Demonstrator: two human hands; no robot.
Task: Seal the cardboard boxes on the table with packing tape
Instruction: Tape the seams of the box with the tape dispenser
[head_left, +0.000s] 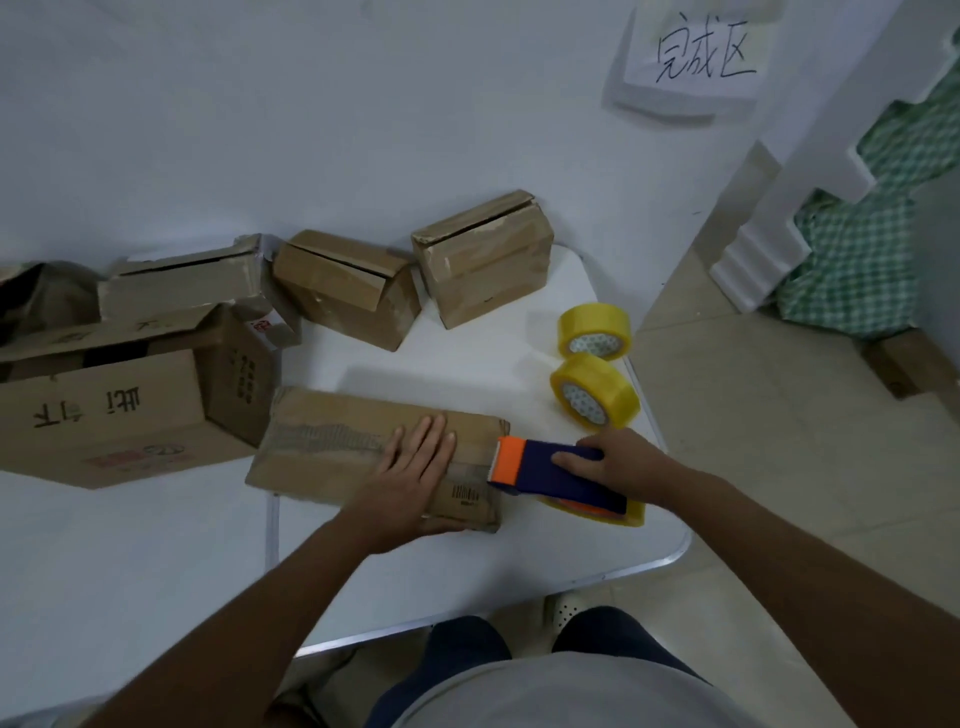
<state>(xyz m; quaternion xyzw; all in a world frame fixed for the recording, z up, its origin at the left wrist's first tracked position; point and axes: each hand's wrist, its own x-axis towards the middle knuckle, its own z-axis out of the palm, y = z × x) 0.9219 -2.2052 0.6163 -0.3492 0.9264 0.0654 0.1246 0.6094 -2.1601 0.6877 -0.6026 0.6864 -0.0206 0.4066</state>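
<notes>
- Fingers of my left hand are lying straight and flat, pressing down on top of the flat box, thumb hanging over its near edge; not curling round anything.
- Right hand is gripping the tape dispenser, fingers wrapping round its blue body; orange front end is touching the box's right end. Yellowish roll is showing under the dispenser.
- Flat box is sitting near the front of the white table, w/ worn brown card, an old wrinkled tape strip running along the top seam, and a barcode label at the near right corner.
- I'm counting 5 boxes besides that one: big printed box at left w/ flaps ajar, one half-hidden behind it, two small ones along the wall, and one only partly showing at the far left edge.
- 2 spare tape rolls are standing on edge at the table's right side, just beside each other.
</notes>
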